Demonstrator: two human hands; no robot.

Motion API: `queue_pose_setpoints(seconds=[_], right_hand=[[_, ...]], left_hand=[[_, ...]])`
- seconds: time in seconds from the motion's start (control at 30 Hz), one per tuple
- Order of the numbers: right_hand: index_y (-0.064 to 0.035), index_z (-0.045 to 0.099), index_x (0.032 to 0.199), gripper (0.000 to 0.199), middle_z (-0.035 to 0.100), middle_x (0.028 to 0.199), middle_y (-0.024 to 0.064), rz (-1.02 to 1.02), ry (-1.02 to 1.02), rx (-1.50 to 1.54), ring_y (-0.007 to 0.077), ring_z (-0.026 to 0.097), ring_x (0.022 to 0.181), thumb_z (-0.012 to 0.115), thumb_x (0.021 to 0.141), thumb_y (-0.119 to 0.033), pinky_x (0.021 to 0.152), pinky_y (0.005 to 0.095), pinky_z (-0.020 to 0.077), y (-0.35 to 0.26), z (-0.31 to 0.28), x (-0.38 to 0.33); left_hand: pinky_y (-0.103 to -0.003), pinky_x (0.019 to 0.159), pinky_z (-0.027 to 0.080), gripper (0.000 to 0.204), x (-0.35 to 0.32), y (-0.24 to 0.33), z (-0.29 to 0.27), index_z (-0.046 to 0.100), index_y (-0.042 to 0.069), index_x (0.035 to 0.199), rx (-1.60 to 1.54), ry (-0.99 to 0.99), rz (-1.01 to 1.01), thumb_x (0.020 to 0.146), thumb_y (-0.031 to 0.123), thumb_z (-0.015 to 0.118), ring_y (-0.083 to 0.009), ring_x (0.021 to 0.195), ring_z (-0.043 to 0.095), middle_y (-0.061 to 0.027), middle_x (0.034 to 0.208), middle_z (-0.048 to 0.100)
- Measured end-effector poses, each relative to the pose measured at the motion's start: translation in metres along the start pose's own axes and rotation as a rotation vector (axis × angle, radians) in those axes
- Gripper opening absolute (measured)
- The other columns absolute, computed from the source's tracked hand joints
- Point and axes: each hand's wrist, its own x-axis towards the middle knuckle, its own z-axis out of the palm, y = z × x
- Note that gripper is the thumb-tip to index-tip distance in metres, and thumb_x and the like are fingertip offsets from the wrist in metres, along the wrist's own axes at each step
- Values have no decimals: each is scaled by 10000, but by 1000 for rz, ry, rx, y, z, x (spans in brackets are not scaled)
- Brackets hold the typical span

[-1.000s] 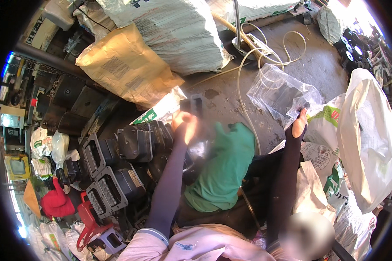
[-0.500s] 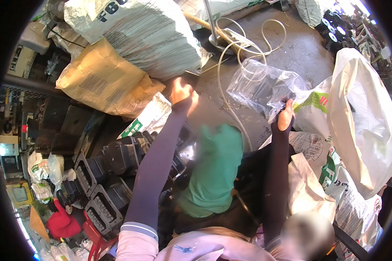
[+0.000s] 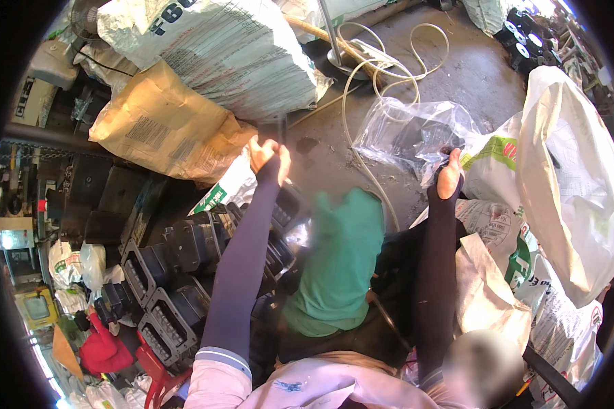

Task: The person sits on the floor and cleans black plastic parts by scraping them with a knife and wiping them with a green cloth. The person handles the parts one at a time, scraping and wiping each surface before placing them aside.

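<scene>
The left hand (image 3: 264,155), curled around a blurred dark piece (image 3: 283,129) at eleven o'clock, has shifted farther from the clear bag (image 3: 406,129) at two. The right hand (image 3: 448,181) meets its edge, grip unclear.

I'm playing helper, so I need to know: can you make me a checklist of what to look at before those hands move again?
1. Right hand at the clear plastic bag: ok, it is at the bag's near right end.
2. Bag opened wide: cannot tell, the folds are see-through and crumpled.
3. Dark piece firmly in the left hand: cannot tell, it is blurred.
4. Hands apart from each other: ok, there is a wide gap between them.
5. Bag clear of the pale hose: not ok, they overlap in this view.
</scene>
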Motion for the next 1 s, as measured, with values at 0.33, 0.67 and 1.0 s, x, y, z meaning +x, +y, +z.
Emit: queue_pose_setpoints(seconds=[0.33, 0.67, 1.0], right_hand=[[-17, 652, 1068, 382, 624, 945, 53, 26, -68, 135, 157, 586, 798, 541, 1023, -379, 739, 290, 493, 7, 1, 3], [-26, 635, 1033, 376, 610, 909, 45, 16, -103, 84, 160, 583, 767, 546, 1019, -391, 729, 307, 497, 14, -8, 10], [-10, 581, 1226, 402, 634, 1113, 64, -3, -274, 70, 154, 615, 946, 452, 1060, -352, 845, 279, 497, 19, -4, 11]], left_hand=[[-515, 1032, 417, 192, -137, -63, 48, 645, -45, 919, 598, 64, 179, 854, 123, 578, -406, 1192, 522, -205, 1284, 545], [-508, 961, 438, 71, -185, -71, 63, 621, 66, 869, 748, -19, 249, 849, 134, 613, -359, 1113, 552, -173, 1207, 581], [-464, 950, 443, 183, -121, -5, 37, 583, 65, 890, 62, 43, 7, 738, 99, 679, -345, 1119, 545, -136, 1122, 588]])
